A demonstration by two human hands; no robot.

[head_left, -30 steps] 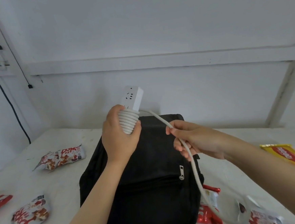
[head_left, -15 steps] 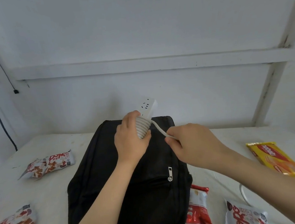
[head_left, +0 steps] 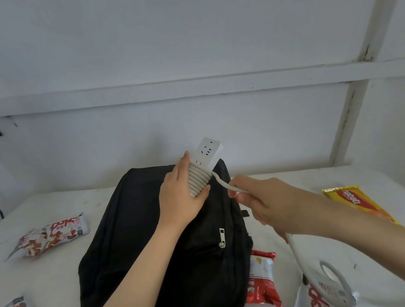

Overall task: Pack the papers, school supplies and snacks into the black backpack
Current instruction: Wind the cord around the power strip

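Table (head_left: 60, 273) | backpack (head_left: 135, 231) top far | left hand (head_left: 178, 201) grips strip (head_left: 207, 151) | right hand (head_left: 261, 202) grips cord (head_left: 225, 184)

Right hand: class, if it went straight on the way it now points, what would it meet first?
Probably the cable, coiled round the power strip that the left hand holds, though depth is unclear.

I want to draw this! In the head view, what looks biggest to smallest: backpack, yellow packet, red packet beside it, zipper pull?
1. black backpack
2. yellow packet and red packet look about alike; an arm hides part of the yellow.
3. zipper pull
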